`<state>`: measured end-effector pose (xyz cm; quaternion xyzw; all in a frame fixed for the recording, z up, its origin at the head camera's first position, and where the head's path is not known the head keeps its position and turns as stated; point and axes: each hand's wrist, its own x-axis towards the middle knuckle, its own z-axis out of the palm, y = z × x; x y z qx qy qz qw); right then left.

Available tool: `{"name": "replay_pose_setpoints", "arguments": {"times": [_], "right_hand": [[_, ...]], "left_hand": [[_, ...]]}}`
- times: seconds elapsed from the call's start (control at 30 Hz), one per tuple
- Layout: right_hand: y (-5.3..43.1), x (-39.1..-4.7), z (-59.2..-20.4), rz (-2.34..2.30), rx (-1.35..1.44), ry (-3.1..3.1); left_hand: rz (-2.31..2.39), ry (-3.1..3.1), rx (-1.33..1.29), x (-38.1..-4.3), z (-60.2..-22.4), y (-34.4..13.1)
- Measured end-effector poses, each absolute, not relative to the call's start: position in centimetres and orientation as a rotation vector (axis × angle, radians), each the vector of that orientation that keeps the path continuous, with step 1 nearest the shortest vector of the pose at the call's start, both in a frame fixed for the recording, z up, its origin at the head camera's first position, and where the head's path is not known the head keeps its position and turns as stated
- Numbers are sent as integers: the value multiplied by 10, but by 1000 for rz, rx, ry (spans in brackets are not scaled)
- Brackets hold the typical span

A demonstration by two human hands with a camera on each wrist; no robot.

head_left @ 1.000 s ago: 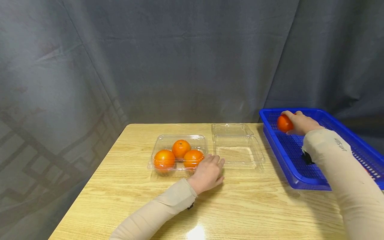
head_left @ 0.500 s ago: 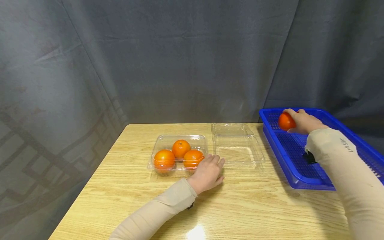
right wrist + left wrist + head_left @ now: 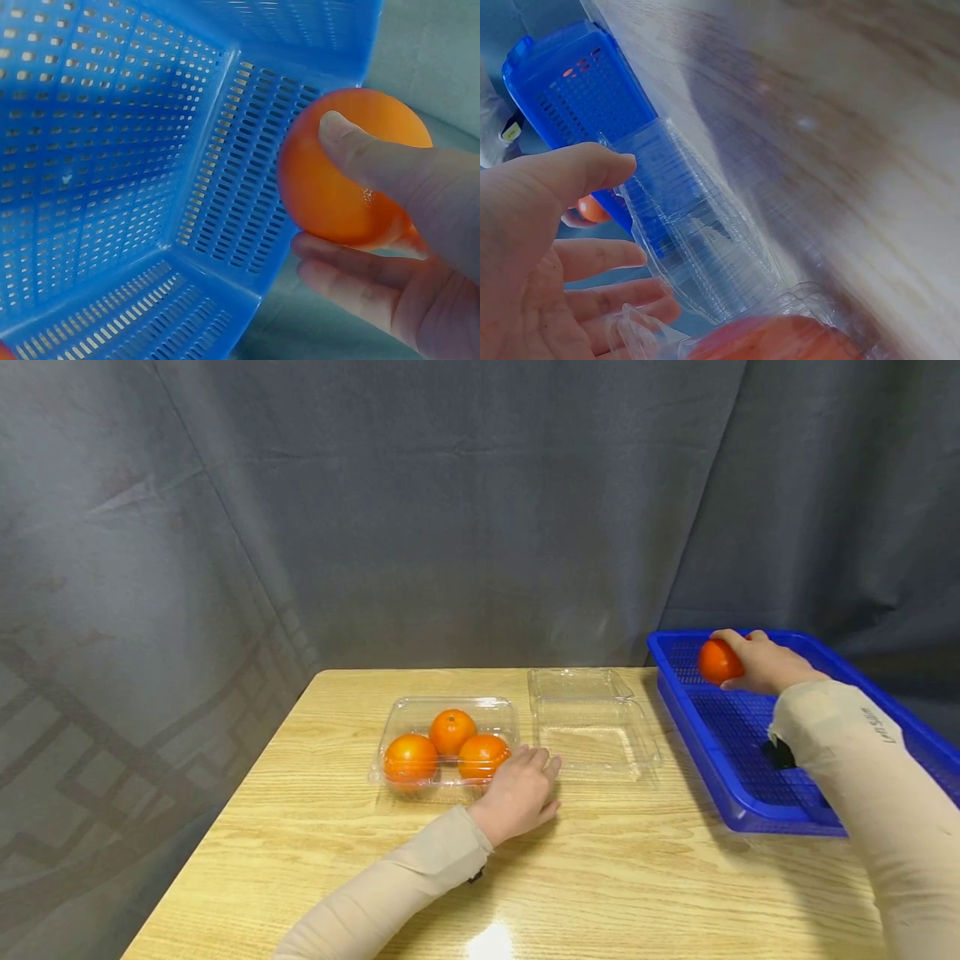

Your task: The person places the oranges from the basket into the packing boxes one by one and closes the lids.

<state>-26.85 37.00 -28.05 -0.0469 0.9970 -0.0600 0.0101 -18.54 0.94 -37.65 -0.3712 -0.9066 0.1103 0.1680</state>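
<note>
My right hand holds an orange over the far end of the blue plastic basket. In the right wrist view, thumb and fingers curl round that orange beside the basket's wall. My left hand rests at the near right corner of a clear plastic box, fingers relaxed. Three oranges sit in this box: one at the back, one at front left, one at front right. In the left wrist view, the left fingers are spread by the clear plastic.
To the right of the filled box stands a second clear box, its lid tipped back. The blue basket lies along the right side of the wooden table. A grey curtain hangs behind the table.
My right hand has shifted slightly to the right and up, with the orange still in its grip. The left hand and the boxes have not moved.
</note>
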Motion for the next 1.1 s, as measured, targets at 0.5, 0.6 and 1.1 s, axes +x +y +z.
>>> {"name": "replay_pose_setpoints", "arguments": {"times": [0.5,0.6,1.1], "right_hand": [[367,-266,-276,-215,-142,3102],[367,-265,-275,-235,-130,3098],[370,-262,-272,-262,-143,3106]], "left_hand": [[300,-2572,-1058,-186,-377,10],[290,-2561,-1058,-186,-378,10],[275,-2549,-1064,-186,-379,10]]}}
